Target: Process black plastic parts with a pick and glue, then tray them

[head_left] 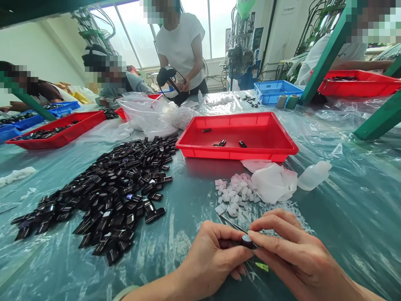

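Observation:
Just above the table, my left hand [209,259] is closed round a small black plastic part [248,246] with a pale grey oval end. The fingertips of my right hand [291,246] press together against the same part from the other side. Thin metal tweezers [232,223] show beyond the fingers, their points towards the white pieces; which hand, if any, holds them is hidden. Beneath my hands lies a small yellow-green piece [262,266]. Small white plastic pieces [233,192] are heaped just past my hands, with thin translucent bits [294,213] strewn beside them.
A large pile of glossy black parts [125,179] spreads over the left. A red tray [238,154] ahead holds a few black parts. A crumpled white bag [275,184] and a translucent bottle [314,175] lie at right. Co-workers, including a standing person [183,46], are across the table.

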Available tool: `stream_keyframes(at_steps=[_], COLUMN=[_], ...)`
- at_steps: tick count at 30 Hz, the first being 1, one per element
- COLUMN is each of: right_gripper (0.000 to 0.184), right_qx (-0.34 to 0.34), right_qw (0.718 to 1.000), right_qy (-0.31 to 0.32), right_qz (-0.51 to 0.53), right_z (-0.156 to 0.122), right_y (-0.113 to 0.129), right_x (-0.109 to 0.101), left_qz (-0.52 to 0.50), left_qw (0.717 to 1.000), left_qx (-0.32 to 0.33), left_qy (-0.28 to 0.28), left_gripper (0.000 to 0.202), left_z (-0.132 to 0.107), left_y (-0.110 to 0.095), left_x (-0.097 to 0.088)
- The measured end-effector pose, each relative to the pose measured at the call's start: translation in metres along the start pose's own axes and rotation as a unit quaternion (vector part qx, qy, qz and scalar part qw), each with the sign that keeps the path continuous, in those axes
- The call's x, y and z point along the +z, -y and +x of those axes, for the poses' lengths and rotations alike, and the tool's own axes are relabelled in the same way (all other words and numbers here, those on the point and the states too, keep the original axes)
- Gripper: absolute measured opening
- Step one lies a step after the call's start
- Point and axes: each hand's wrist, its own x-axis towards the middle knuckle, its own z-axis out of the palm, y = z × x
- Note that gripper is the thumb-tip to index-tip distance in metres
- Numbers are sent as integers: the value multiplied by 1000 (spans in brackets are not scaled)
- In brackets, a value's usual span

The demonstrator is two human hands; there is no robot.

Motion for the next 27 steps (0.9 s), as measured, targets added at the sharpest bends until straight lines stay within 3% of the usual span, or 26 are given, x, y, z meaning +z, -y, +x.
stream_keyframes(at_steps=[3,9,14,17,22,27], right_gripper=[13,14,21,18,13,14], right_qx=[35,51,30,42,100,123], right_qw=[999,992,990,992,991,980], right_qy=[-15,110,120,111,18,1], right_qz=[6,-46,-64,-33,85,157], right_z=[-1,-13,-19,-11,1,1], right_y=[4,9,8,8,7,7], right_x=[-3,10,18,9,-9,-8], left_qz=[-45,-80,-71,-61,-29,2], left_qw=[999,997,997,998,999,998], left_qx=[-12,-10,-3,-2,-4,-17], left_qy=[-12,-15,-6,-1,18,55], left_gripper=[19,26,24,24,23,23], left_z=[2,2,1,1,-2,-6], left_y=[-3,-2,-1,0,4,7], left_x=[-4,-6,-5,-4,-1,1])
